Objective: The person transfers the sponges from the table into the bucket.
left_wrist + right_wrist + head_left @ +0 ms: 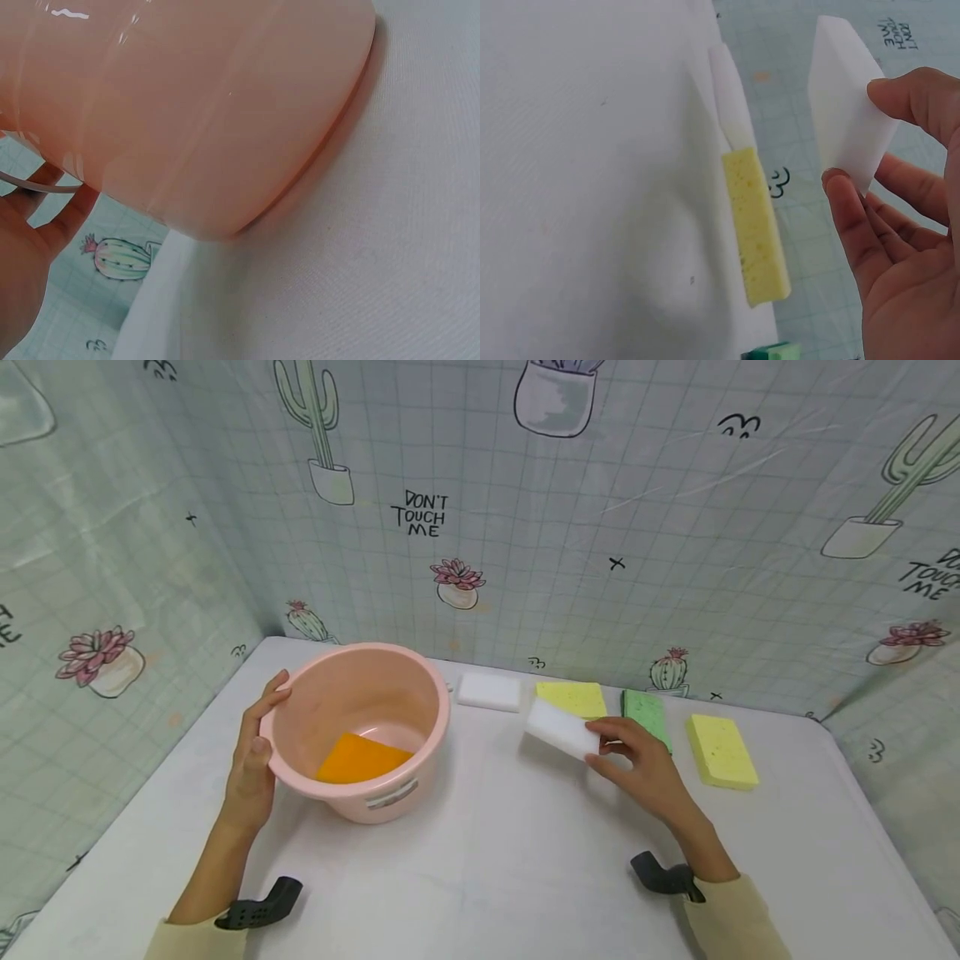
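My left hand (250, 781) grips the rim of a pink plastic basin (393, 689) at its left side. In the left wrist view, fingers (71, 214) show against the outside of the basin (202, 112). Inside the basin lies an orange sponge (360, 760). My right hand (648, 772) pinches a white sponge (558, 728) by one end, between thumb and fingers. That white sponge (847, 97) is held up above the table, tilted in the head view. A yellow sponge (573, 695) lies just behind it, partly covered from the head camera.
Along the back of the white table (510, 860) lie another white sponge (489, 691), a green sponge (645, 714) partly behind my right hand, and a second yellow sponge (722, 752). A cactus-print cloth (525, 527) rises behind the table and at both sides.
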Action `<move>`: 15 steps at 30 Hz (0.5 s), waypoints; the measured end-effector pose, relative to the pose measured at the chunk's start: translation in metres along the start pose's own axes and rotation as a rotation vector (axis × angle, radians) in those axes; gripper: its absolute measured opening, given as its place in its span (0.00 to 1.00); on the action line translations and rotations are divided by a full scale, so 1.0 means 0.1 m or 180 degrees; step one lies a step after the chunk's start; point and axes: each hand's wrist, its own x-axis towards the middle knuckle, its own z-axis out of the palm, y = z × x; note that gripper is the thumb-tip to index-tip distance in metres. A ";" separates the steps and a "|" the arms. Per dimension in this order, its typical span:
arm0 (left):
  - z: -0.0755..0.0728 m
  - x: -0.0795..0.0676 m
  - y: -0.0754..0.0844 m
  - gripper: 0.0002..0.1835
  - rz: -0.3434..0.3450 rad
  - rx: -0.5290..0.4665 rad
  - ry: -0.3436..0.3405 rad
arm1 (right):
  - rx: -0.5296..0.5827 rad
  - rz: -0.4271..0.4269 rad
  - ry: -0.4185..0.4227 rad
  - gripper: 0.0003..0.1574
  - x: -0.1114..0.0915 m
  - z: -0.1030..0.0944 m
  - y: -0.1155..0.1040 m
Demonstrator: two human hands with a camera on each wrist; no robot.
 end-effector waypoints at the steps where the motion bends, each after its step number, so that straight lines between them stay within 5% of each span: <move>1: 0.00 0.00 0.00 0.29 0.0000 0.0000 0.0002 | -0.0006 -0.0019 -0.0008 0.25 0.01 0.00 -0.02; 15: 0.01 -0.01 0.01 0.29 -0.0011 -0.0040 0.0021 | 0.0107 -0.0406 0.0019 0.26 0.16 0.05 -0.33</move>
